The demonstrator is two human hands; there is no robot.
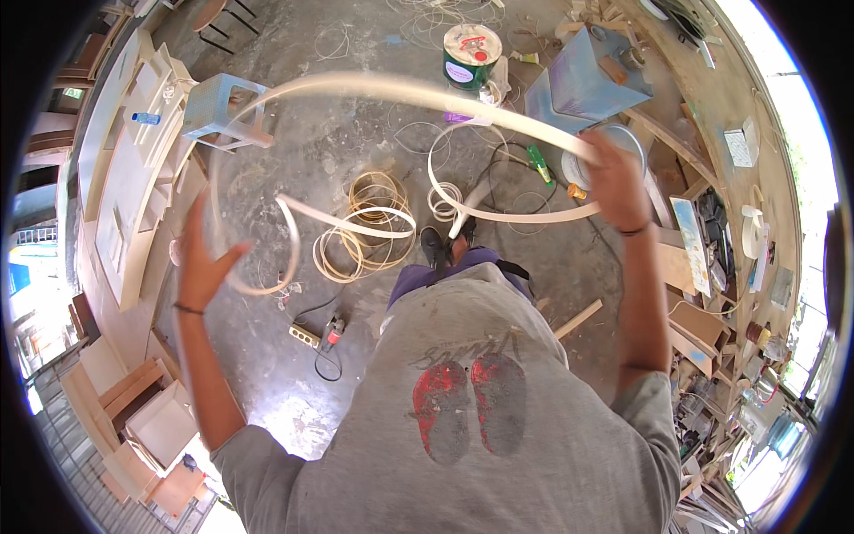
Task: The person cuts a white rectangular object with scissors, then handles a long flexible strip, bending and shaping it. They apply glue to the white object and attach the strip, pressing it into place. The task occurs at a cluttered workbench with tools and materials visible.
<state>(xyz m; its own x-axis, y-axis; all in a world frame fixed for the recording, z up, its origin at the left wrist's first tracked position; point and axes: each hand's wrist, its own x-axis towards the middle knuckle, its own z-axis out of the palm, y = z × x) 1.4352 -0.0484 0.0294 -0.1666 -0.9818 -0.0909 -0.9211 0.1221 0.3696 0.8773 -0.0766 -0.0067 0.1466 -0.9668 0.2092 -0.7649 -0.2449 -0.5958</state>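
Note:
A long cream strip of edge banding [382, 84] arcs across in front of me, blurred by motion along its left part. My right hand [620, 184] is closed on it at the right, slightly smeared; from there a loop hangs back toward the middle. Out to the left, my left hand [206, 258] is raised with thumb and fingers spread, holding nothing. The strip's left bend passes close to that hand; whether they touch I cannot tell. Its lower run leads down to loose coils [356, 254] lying on the floor ahead of my feet.
A power strip [304, 335] and a red-and-black power tool [334, 331] lie on the floor. Beyond are a green bucket [469, 62], a blue stool [218, 107], a green bottle [538, 164] and a large blue box [596, 76]. Wooden boards [147, 178] line the left; a cluttered bench [703, 258] runs right.

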